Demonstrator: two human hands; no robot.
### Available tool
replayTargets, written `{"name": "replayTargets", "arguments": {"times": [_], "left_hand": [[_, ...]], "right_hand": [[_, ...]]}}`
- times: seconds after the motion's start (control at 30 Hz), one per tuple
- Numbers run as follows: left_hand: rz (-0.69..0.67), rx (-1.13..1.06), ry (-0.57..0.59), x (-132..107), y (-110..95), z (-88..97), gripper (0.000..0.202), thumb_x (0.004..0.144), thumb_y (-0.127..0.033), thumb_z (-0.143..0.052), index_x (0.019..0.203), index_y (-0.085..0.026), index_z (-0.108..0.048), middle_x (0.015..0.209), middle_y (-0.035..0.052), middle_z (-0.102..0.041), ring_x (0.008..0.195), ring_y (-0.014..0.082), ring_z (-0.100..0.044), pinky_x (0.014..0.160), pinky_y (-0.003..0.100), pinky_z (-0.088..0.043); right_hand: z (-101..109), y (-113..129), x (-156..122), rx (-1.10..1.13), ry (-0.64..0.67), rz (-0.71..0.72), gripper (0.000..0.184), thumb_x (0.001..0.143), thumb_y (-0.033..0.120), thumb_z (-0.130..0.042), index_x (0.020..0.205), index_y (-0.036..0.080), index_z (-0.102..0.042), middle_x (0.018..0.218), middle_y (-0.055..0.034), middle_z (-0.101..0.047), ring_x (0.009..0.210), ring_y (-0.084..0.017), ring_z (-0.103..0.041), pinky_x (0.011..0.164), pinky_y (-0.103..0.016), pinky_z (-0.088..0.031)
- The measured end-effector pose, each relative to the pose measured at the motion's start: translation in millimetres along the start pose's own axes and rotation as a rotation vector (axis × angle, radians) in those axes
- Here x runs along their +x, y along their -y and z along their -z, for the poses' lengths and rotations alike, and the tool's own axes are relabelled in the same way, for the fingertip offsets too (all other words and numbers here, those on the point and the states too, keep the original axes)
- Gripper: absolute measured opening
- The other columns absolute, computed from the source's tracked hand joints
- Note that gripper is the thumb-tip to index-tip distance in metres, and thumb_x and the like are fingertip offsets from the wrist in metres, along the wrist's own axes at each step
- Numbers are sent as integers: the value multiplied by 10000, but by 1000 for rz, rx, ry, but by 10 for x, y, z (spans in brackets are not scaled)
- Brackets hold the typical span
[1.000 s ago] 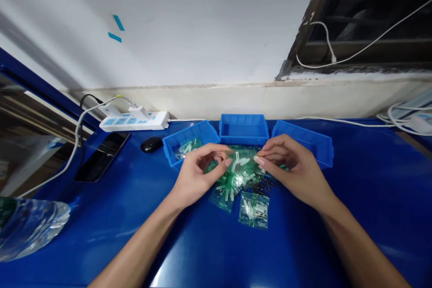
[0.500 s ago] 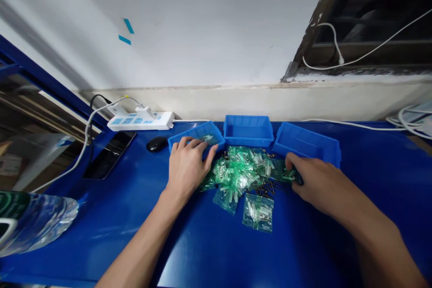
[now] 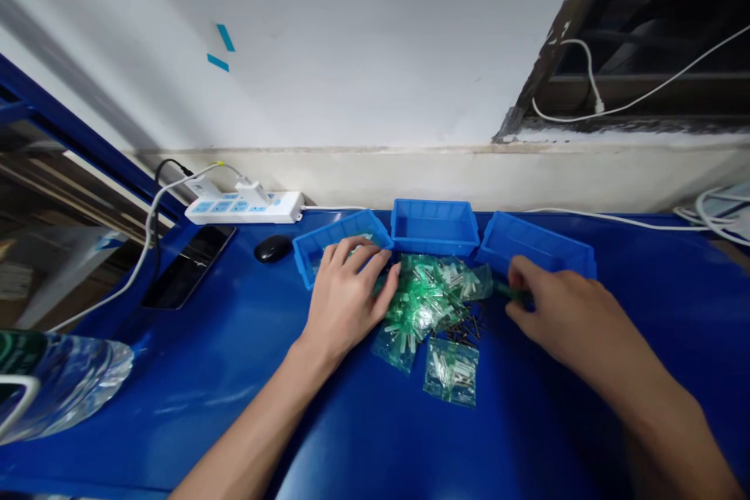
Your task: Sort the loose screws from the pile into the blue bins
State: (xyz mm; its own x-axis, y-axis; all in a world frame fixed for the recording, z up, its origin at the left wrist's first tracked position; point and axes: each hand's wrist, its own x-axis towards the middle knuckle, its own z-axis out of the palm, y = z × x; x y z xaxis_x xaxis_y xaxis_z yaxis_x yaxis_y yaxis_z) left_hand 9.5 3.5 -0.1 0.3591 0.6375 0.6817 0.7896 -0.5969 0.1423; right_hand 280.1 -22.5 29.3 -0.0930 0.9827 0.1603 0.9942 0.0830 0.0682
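Observation:
A heap of small green plastic bags (image 3: 430, 293) with white parts lies on the blue table (image 3: 176, 375), in front of three blue bins. My left hand (image 3: 345, 301) rests palm down over the left edge of the heap, fingers spread, its fingertips at the left bin (image 3: 310, 250). My right hand (image 3: 562, 312) is curled at the heap's right side, thumb and fingers pinched on a small green bag (image 3: 512, 291). One bag (image 3: 451, 372) lies apart, nearer to me. Dark thin pins (image 3: 469, 326) are scattered under the heap.
The middle bin (image 3: 433, 225) and right bin (image 3: 536, 250) stand at the back. A white power strip (image 3: 246, 207), a black mouse (image 3: 273, 248) and a phone (image 3: 187, 275) lie at the back left. A water bottle (image 3: 52, 383) lies at the near left edge.
Both hands were up, holding one bag between them. They have come down: the left to the left bin and now onto the heap, the right to the heap's right side.

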Motion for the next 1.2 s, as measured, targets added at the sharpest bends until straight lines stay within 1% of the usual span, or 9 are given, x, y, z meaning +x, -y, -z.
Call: {"name": "replayTargets", "arguments": {"times": [0.17, 0.3, 0.4, 0.6, 0.73, 0.9, 1.0, 1.1, 1.2], "left_hand": [[50, -330, -31, 31, -78, 17, 148, 989, -196, -603, 1018, -142, -739, 948, 83, -762, 983, 230, -663, 875, 396, -573], [193, -673, 30, 53, -154, 48, 193, 966, -228, -650, 1136, -165, -718, 1035, 72, -765, 928, 192, -693, 850, 358, -590], [340, -1004, 92, 58, -197, 60, 272, 910, -219, -715, 1176, -164, -703, 1015, 70, -756, 855, 166, -705, 790, 304, -607], [434, -1167, 64, 58, -209, 34, 177, 843, -149, -762, 1009, -183, -711, 872, 22, -739, 756, 127, -691, 728, 239, -605], [343, -938, -72, 65, -121, 65, 161, 874, -127, -726, 1021, -191, -713, 954, 24, -762, 766, 121, -694, 722, 237, -598], [173, -175, -242, 62, 152, 156, 144, 948, -110, -619, 975, -174, -746, 951, 54, -770, 804, 167, -696, 773, 306, -582], [152, 124, -90, 34, 282, 133, 214, 971, -189, -579, 889, -165, -775, 843, 85, -771, 821, 262, -692, 699, 371, -573], [215, 211, 156, 11, 276, 85, 413, 1026, -322, -508, 739, -174, -765, 676, 99, -724, 757, 308, -691, 633, 405, -547], [237, 185, 200, 11, 174, 59, 437, 1052, -362, -459, 846, -164, -790, 773, 113, -767, 747, 310, -705, 641, 431, -552]], "right_hand": [[144, -11, -5, 376, -213, -19, 145, 718, 257, -693, 858, 269, -659, 664, -27, -733, 545, -275, -674, 495, -337, -391], [283, 151, 33, 948, -66, 64, 188, 833, 397, -699, 953, 263, -756, 811, -32, -800, 712, -249, -766, 555, -321, -557], [259, 312, 61, 1242, -10, 30, 237, 775, 404, -816, 941, 242, -765, 756, -19, -794, 679, -216, -767, 614, -305, -614], [-34, 488, 110, 1480, -20, 21, 286, 711, 343, -881, 866, 228, -670, 661, 4, -774, 596, -180, -748, 564, -248, -594], [-156, 468, 123, 1323, -117, 77, 228, 818, 345, -788, 959, 235, -647, 801, -17, -811, 736, -205, -791, 666, -285, -626], [-158, 278, 99, 712, -290, 290, 167, 910, 238, -574, 1031, 220, -688, 969, -59, -800, 862, -245, -777, 771, -378, -600], [-141, 174, 75, 499, -230, 318, 244, 855, 198, -512, 1041, 214, -668, 1004, -71, -790, 823, -268, -764, 701, -394, -557], [-122, 133, 55, 356, -124, 302, 202, 790, 190, -516, 962, 222, -618, 888, -44, -766, 715, -270, -727, 603, -372, -478], [-102, 134, 45, 310, -7, 294, 174, 758, 178, -541, 921, 234, -569, 820, -13, -733, 701, -266, -704, 596, -349, -427]]}}
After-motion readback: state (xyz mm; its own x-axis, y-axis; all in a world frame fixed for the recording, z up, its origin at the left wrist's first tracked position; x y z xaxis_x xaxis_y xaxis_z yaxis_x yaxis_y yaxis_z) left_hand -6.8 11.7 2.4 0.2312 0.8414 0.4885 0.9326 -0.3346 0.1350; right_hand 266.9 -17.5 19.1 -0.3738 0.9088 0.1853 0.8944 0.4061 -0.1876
